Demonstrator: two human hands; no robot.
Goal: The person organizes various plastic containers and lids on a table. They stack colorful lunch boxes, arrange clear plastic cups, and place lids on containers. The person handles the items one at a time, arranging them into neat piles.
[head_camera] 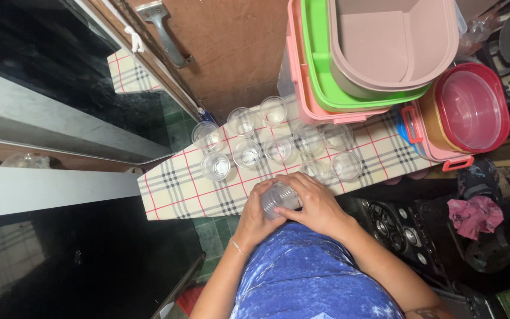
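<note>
Both my hands hold a stack of clear plastic cups [278,198] at the near edge of a shelf covered in a cream plaid cloth [175,189]. My left hand [255,215] wraps the stack from the left and below. My right hand [317,204] covers it from the right. Several single clear cups stand upright on the cloth beyond my hands, among them one at the left [215,166], one in the middle [278,147] and one at the right [347,165].
Nested pink, green and taupe plastic tubs [373,53] stand at the back right. Red and pink round containers [470,112] sit further right. A brown wooden door [231,47] rises behind. A dark speaker unit [394,227] and a pink cloth [473,214] lie lower right.
</note>
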